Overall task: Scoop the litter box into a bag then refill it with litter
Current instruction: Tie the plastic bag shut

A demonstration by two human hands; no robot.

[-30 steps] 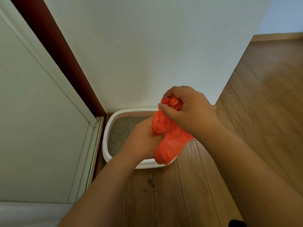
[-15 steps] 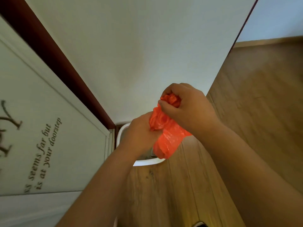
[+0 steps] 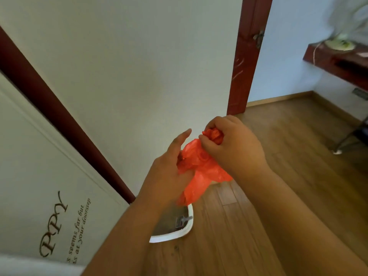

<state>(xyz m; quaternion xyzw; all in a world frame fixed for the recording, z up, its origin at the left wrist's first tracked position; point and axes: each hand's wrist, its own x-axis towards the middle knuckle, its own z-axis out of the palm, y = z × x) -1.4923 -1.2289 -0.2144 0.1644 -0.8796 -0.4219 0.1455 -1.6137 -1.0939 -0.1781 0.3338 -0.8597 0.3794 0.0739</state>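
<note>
Right hand (image 3: 233,144) grips bunched top of orange bag (image 3: 199,172), held above floor. Left hand (image 3: 171,174) against bag's left side, fingers mostly straight, thumb on plastic. White litter box (image 3: 179,235) below, mostly hidden by arms; grey scoop (image 3: 182,221) lying inside on litter.

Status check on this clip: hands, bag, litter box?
Right hand grips crumpled orange bag; left hand on it, fingers straight. Bag not opened. Litter box below, scoop inside, partly hidden by arms.
</note>
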